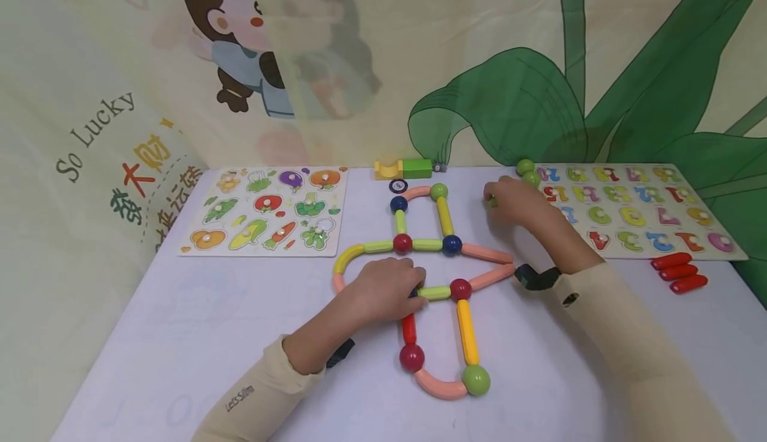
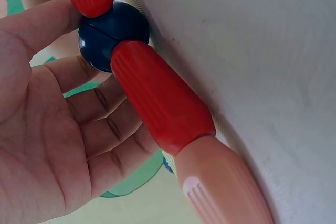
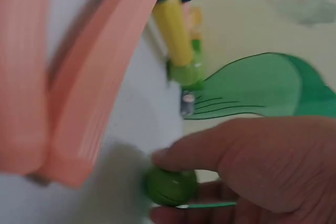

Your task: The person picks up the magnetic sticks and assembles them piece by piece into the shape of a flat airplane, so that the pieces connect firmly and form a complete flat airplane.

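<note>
My left hand [image 1: 382, 289] pinches a dark blue ball [image 2: 115, 32] between thumb and fingers, at a joint of a flat figure of balls and sticks. A red stick [image 2: 160, 95] runs from this ball to a pink piece in the left wrist view. At the back right, my right hand [image 1: 514, 202] grips a green ball [image 3: 171, 186] with thumb and fingers, low over the table. Two pink sticks [image 1: 488, 253] meet in a point at the figure's right end. Red balls [image 1: 461, 289] and a yellow stick [image 1: 468, 332] form its near part.
A vegetable puzzle board [image 1: 263, 212] lies at the back left, a number puzzle board [image 1: 638, 212] at the back right. Two green balls [image 1: 525, 167] sit by the latter. Several red sticks [image 1: 679, 272] lie at right. Yellow and green blocks [image 1: 416, 168] stand by the curtain [image 1: 383, 62].
</note>
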Motion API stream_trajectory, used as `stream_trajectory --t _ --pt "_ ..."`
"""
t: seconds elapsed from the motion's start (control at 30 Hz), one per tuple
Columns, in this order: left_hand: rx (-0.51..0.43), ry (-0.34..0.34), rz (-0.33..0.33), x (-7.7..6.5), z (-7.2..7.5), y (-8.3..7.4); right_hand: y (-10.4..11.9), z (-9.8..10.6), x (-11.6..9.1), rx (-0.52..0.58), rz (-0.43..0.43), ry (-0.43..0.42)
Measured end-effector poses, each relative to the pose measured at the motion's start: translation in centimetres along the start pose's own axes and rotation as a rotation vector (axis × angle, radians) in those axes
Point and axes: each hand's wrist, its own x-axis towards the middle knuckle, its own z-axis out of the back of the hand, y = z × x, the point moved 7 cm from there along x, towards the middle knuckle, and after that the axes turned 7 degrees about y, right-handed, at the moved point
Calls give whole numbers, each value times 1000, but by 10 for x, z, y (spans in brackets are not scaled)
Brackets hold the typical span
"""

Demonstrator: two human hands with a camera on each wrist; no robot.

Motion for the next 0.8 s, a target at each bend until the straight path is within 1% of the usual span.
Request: stream_trajectory --t 0.07,0.17,0.27,0.33,0.43,0.57,0.73,0.8 --pt "2 -1 -1 0 0 -1 -1 -8 -18 60 43 56" --pt "8 -3 1 1 0 -2 -10 -19 -46 141 70 110" --pt "16 -3 6 2 0 -3 -18 -29 -70 190 84 123" --pt "17 0 9 2 -1 -3 -18 -36 -81 221 100 115" --pt "14 1 11 2 -1 -3 -13 -43 -88 263 130 75" --pt "14 -2 13 3 -2 -2 -5 -47 -90 298 167 19" --pt "16 -5 4 3 -2 -3 -7 -50 -88 332 179 -2" --pt "15 -8 2 3 -1 -3 -9 -50 -87 363 190 -9"
